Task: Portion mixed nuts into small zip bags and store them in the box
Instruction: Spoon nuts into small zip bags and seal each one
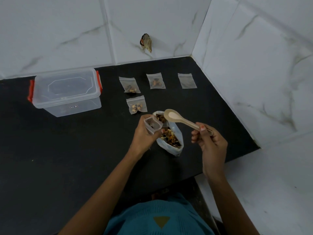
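1. A black counter [67, 158] sits in a corner of white tiled walls.
2. A clear box [66, 92] with red clasps stands far left, lid on, well apart from both hands.
3. An open supply bag of mixed nuts [171, 138] lies between the hands.
4. The right hand [210, 143] pinches the handle end of a pale spoon [182, 120]. The spoon points up-left, and its empty bowl hovers over the supply bag's far end.
5. The left hand [144, 134] grips a small zip bag [152, 124], mouth open upward, just left of the spoon bowl. The next scoop likely goes down, then left.
6. Beyond lie 3 filled zip bags [136, 104] and 1 flatter bag [187, 80].
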Motion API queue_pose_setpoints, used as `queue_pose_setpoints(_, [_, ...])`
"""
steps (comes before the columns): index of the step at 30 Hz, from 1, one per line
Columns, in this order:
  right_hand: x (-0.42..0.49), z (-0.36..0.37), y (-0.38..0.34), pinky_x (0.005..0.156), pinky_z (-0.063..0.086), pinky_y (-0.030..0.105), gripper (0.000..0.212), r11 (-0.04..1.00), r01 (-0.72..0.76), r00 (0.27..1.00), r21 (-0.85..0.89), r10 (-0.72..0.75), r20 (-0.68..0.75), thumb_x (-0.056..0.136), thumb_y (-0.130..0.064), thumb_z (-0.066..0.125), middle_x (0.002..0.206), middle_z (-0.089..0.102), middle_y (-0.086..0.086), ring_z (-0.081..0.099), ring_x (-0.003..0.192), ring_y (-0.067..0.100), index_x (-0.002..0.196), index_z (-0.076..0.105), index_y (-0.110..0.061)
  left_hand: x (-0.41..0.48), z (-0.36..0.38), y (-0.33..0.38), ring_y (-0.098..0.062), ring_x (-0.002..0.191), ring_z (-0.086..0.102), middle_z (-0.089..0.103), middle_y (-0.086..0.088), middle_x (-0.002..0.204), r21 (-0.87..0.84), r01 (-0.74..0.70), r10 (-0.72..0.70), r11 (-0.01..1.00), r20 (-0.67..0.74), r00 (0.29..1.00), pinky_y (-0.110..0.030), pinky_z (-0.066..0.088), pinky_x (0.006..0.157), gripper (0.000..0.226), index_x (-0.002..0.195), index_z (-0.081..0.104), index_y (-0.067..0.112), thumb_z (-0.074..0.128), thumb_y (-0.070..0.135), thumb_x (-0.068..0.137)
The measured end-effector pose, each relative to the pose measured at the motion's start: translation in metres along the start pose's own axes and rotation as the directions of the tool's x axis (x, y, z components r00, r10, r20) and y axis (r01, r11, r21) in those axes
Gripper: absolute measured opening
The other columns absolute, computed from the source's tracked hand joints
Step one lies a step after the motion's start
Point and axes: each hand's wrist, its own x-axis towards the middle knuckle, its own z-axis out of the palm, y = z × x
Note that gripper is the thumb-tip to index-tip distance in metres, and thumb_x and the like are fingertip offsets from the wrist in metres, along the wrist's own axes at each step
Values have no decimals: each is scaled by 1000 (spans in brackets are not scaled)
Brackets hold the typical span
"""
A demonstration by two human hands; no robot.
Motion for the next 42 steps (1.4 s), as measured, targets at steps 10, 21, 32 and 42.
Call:
queue_pose_setpoints(10, [17, -5, 48, 63, 47, 7, 14, 884, 154, 985, -442, -102, 140, 90, -5, 54, 76, 63, -2, 59, 64, -5, 99, 65, -3, -7, -7, -29, -3, 102, 56, 57, 5, 112, 44, 130, -127, 991, -59, 990, -10, 45, 74, 44, 115, 47, 22, 70, 11, 79])
queue_pose_setpoints(21, [18, -6, 64, 60, 55, 26, 18, 402, 645, 764, -650, -303, 570, 72, 5, 60, 78, 68, 14, 67, 66, 22, 89, 66, 5, -9, 2, -36, 0, 99, 52, 52, 13, 107, 103, 192, -194, 976, 10, 981, -10, 42, 72, 42, 114, 45, 24, 69, 13, 81])
queue_pose_setpoints(32, [13, -1, 55, 67, 53, 31, 18, 597, 443, 883, -669, -163, 439, 88, -1, 55, 88, 66, 17, 64, 77, 22, 102, 64, 4, -6, 5, -43, -5, 106, 48, 44, 4, 118, 147, 200, -201, 969, -9, 980, -10, 41, 75, 43, 113, 44, 25, 70, 15, 80])
queue_pose_setpoints(42, [19, 10, 55, 72, 51, 26, 20, 701, 248, 949, -669, -39, 312, 93, -7, 50, 91, 64, 13, 59, 80, 15, 104, 64, 1, -5, 4, -51, -6, 109, 51, 50, 1, 122, 109, 210, -213, 972, 17, 977, -14, 43, 82, 47, 117, 45, 25, 72, 17, 79])
